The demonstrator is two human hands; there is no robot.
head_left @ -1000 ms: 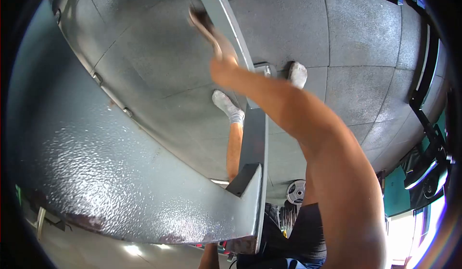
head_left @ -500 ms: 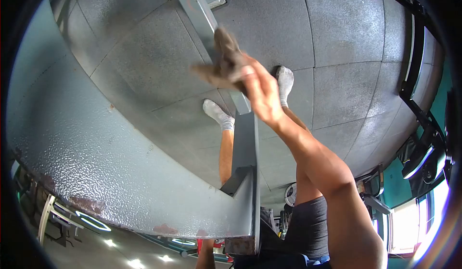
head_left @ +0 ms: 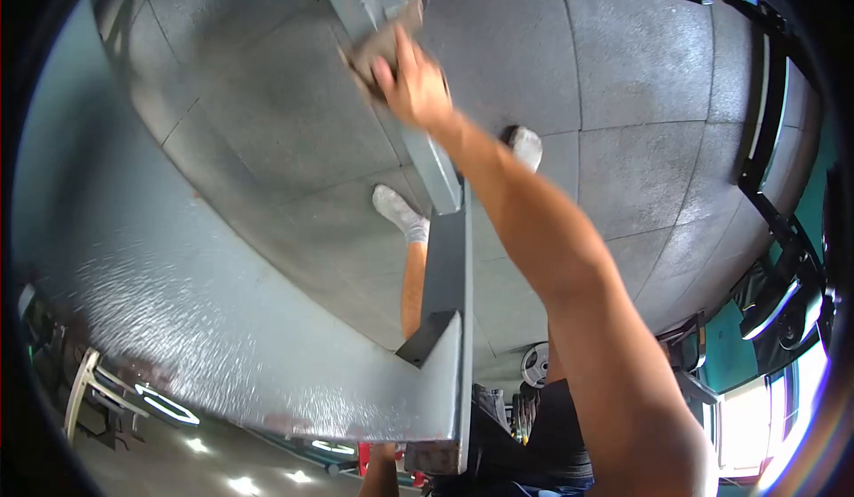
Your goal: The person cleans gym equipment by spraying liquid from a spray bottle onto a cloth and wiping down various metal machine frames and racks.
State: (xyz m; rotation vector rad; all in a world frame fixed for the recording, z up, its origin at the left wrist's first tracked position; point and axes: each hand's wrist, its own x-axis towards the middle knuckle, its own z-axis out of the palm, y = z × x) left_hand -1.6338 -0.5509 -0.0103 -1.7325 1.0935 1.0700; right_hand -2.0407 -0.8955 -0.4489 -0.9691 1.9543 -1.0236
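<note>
Our right hand (head_left: pixel 418 94) is closed on a brown-grey fabric cloth (head_left: pixel 377 45), at the far part of the grey metal beam (head_left: pixel 431 172). We judge the cloth light and soft, better held by its middle than its edges. Our left hand is hidden.

Cloth (head_left: pixel 378 50): in the right hand (head_left: pixel 414 79), against the frame bar (head_left: pixel 433 172). Frame panel (head_left: pixel 240 319): left of the grip, meeting the bar assembly behind it. Left foot (head_left: pixel 396 206) and right foot (head_left: pixel 527 149): on the floor (head_left: pixel 640 79), behind the grip, either side of the bar. Weight plate (head_left: pixel 535 363): farther behind, rightward.
</note>
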